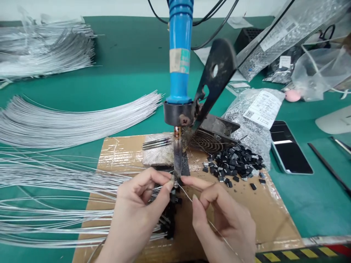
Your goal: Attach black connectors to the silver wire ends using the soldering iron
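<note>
A blue-handled soldering iron points straight down from a clamp, its tip reaching my fingertips. Just left of the tip, my left hand pinches something small between thumb and index finger; a shiny bit shows there, mostly hidden. On the other side my right hand holds a thin strand of solder wire, whose end meets the tip. The right index finger stretches close to the tip. Below my left hand lie thin wires with small black pieces at their ends.
Cardboard covers the work area. Loose black pieces are heaped at right, near a round fan grille and a phone. A wire bundle lies left. A black metal bracket leans beside the iron. Plastic bags sit behind.
</note>
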A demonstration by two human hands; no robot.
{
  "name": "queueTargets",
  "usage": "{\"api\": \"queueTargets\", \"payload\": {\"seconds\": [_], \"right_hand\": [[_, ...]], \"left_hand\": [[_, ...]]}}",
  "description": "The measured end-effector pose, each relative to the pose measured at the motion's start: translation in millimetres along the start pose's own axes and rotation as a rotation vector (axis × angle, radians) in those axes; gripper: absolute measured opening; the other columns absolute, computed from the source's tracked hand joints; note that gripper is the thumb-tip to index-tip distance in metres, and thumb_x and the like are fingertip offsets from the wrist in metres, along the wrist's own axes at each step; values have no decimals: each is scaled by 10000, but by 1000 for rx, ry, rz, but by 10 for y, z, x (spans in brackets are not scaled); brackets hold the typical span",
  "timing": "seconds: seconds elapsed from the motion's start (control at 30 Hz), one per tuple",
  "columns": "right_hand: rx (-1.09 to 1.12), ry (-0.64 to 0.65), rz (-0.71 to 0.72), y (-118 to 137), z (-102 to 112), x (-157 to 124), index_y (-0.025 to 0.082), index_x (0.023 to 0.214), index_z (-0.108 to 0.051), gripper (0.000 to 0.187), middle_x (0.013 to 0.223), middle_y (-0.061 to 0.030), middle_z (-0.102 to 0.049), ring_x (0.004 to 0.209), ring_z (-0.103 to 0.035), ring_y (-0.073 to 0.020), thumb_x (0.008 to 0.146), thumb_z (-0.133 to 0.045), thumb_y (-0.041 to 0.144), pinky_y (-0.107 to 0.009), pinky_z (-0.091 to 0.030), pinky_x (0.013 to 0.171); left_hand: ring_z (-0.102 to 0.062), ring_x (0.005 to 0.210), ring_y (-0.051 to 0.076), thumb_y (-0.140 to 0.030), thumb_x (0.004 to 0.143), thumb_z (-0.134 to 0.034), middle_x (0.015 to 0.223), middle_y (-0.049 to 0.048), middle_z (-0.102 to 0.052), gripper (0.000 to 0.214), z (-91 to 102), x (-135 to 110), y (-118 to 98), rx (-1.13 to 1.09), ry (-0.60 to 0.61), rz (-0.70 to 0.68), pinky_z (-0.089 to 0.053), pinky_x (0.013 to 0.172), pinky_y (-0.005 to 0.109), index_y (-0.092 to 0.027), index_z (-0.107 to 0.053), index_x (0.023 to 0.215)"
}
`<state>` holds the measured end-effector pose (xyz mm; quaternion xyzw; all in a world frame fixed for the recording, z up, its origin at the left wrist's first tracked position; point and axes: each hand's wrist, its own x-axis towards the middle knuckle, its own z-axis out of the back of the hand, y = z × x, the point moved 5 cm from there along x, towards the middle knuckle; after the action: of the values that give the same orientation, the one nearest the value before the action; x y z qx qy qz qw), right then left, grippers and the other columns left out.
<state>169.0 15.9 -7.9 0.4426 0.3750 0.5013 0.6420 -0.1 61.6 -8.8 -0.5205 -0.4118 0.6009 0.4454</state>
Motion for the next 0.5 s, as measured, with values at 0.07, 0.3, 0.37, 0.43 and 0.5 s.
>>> {"api": "queueTargets", "payload": {"seconds": [0.07,0.3,0.37,0.43,0.5], "right_hand": [[19,3,-17,-2,-5,13,256,706,-531,241,1179,-44,-840,891,-821,-225,902,-667,224,-263,-583,641],[120,12,-19,1,-9,46,267,710,-517,254,1194,-96,-834,1084,-798,-311,875,-681,166,-276,-570,543],[122,15,-12,1,-2,53,264,710,-525,252,1192,-87,-835,1098,-797,-311,874,-680,150,-295,-602,617],[125,16,-17,-2,1,56,262,713,-529,249,1198,-76,-833,1106,-796,-307,882,-675,152,-289,-600,618],[148,19,-29,-2,-4,54,263,717,-534,243,1207,-84,-828,1128,-788,-313,890,-670,160,-263,-567,533]], "left_hand": [[-661,605,72,-130,776,-805,766,-21,-783,132,-5,13,-16,11,-3,-3,-475,543,96,-200,-740,686],[-651,601,80,-132,770,-798,698,-29,-739,126,-29,39,-61,6,8,-17,-469,545,106,-205,-738,687],[-646,597,80,-128,766,-803,692,-33,-733,123,-29,46,-60,1,9,-14,-466,540,106,-208,-742,696],[-646,598,84,-126,766,-807,711,-27,-741,119,-22,53,-54,4,0,-7,-471,541,113,-207,-746,704],[-649,602,94,-131,769,-811,733,-17,-751,116,-13,56,-51,16,-6,-10,-484,547,128,-205,-749,703]]}}
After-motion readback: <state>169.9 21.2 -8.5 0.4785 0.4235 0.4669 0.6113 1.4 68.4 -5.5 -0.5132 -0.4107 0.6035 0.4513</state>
